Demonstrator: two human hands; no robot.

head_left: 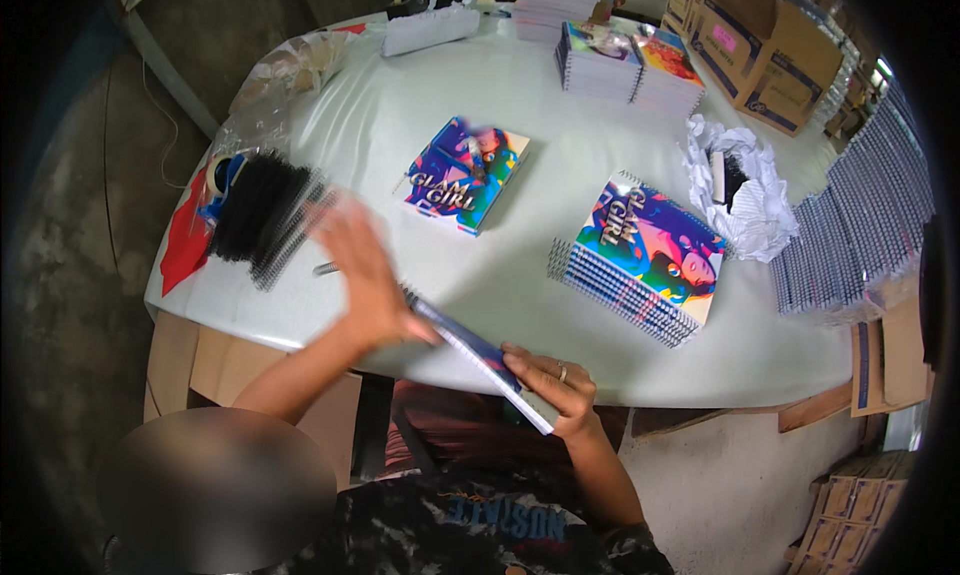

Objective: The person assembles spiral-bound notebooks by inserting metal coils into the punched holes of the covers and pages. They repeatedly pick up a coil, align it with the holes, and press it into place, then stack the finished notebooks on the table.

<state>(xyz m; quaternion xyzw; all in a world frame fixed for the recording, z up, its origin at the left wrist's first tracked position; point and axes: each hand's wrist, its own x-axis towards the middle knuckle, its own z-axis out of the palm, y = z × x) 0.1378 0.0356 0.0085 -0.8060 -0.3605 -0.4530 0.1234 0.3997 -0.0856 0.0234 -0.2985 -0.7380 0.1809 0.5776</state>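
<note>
My right hand (555,390) grips a notebook (470,347) near its lower right end, thumb and fingers on either side. The notebook stands tilted on its edge at the table's near side, its white page edges showing. My left hand (362,270) is smeared by motion, its fingers stretched out toward a pile of black spiral binding coils (262,215); its thumb is by the notebook's upper end. Beneath the left hand, the end of a single coil (326,269) shows on the table.
A colourful stack of books (465,175) lies mid-table. To the right is a stack of spiral-bound notebooks (645,255), with crumpled white paper (750,190) beyond it. Tall notebook stacks (850,225) line the right edge. Cardboard boxes (765,50) and more notebooks (598,60) stand at the back.
</note>
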